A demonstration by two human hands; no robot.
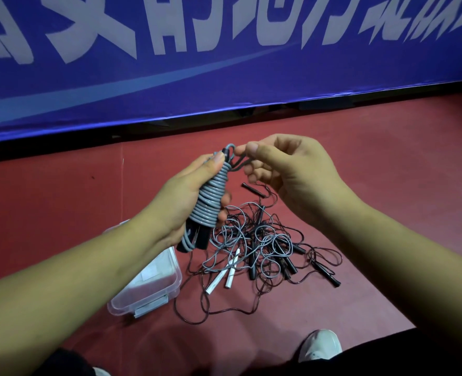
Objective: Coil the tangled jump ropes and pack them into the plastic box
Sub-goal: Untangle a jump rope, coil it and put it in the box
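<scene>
Rope coil (210, 198) in left hand (177, 206), loop (230, 147) in right hand (288, 172).

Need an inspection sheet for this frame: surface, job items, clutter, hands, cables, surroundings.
Surface: red floor.
Job's things: grey rope coiled round black handles, held; tangled pile of grey and dark ropes on the floor; clear plastic box left of it, no rope seen inside.
Clutter: nothing seen.
Grippers: left hand grips the coil; right hand pinches its top loop.
Cables: nothing seen.
Surroundings: blue banner behind; white shoe below.
</scene>
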